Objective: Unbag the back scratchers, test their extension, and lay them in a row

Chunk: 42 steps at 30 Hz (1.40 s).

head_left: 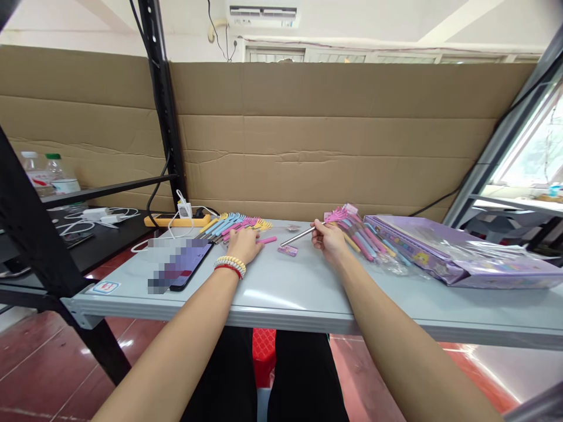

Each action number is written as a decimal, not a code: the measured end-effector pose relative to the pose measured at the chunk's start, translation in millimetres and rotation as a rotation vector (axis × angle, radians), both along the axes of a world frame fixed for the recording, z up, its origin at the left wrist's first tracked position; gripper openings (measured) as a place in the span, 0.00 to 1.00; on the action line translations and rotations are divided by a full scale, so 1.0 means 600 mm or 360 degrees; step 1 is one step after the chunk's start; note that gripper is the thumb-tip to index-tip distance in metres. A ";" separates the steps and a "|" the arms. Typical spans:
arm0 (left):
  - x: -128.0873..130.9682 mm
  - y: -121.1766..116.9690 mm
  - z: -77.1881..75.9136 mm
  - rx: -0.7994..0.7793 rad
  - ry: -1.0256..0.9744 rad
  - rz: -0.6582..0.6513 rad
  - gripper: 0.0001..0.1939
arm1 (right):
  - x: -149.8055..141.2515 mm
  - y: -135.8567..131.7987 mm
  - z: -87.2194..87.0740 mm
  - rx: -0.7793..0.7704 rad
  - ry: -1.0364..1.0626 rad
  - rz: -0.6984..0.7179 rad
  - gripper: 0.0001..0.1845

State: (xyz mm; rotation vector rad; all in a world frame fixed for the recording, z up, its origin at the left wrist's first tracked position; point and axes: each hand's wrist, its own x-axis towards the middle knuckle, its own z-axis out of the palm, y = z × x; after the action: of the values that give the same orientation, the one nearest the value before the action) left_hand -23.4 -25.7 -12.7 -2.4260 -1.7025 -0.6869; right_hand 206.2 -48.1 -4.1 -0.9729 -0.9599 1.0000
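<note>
My right hand is closed in a pinch on a back scratcher with a pink claw-shaped head and a bare metal rod, which points left over the table. My left hand rests on the near right side of a row of back scratchers with blue, pink and yellow heads. Its fingers are partly hidden, so their grip is unclear. Beside its thumb a pink handle sticks out. A small purple printed card lies between my hands. Right of my right hand are several wrapped back scratchers.
An open purple box with clear plastic bags stands on the right of the grey table. A phone lies at left, near a yellow power strip with white cables. Cardboard walls the back; a black post rises at left.
</note>
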 end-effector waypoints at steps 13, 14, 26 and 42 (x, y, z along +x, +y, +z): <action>0.001 -0.003 0.004 0.0419 -0.0698 -0.0205 0.13 | -0.006 -0.002 0.009 -0.0120 0.0186 -0.0188 0.17; 0.003 -0.004 0.004 0.0433 -0.0821 -0.0227 0.14 | -0.007 -0.003 0.011 -0.0135 0.0217 -0.0188 0.16; 0.009 -0.013 0.026 0.0182 -0.1768 -0.0429 0.06 | -0.004 -0.011 0.016 -0.0178 0.0228 0.0073 0.24; 0.012 -0.012 0.026 0.0708 -0.1662 -0.0088 0.08 | -0.068 -0.032 -0.006 -0.0050 -0.0475 0.1104 0.29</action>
State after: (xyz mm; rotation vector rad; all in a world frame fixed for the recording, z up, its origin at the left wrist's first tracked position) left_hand -16.1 -32.6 3.1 -1.8587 -1.4086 -2.3169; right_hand 165.6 -67.4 -7.5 -0.8379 -1.5958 1.4674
